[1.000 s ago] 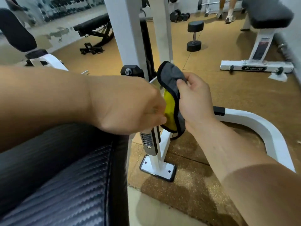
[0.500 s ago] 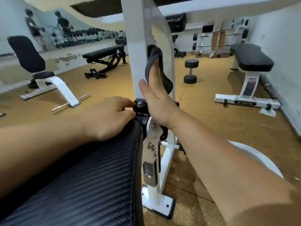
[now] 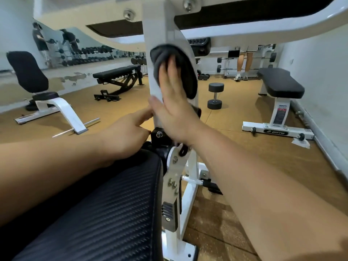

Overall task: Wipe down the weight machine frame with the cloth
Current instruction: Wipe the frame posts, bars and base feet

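The right hand point(image 3: 175, 110) presses the cloth point(image 3: 188, 80) against the frame's white upright point(image 3: 154, 34) with straight, unclamped fingers, so it may slide free and drop to the floor, while the left hand point(image 3: 126, 136), grip unclear, risks a pinch beside the black bracket point(image 3: 160, 136).

We are seeing the cloth point(image 3: 185, 80) and right hand point(image 3: 174, 112) blurred. The right hand is hiding fingertips of the left hand point(image 3: 124, 137), grip unclear. The frame point(image 3: 154, 34) is running off the top edge; we are finding the bench label point(image 3: 280, 114) too small to read.
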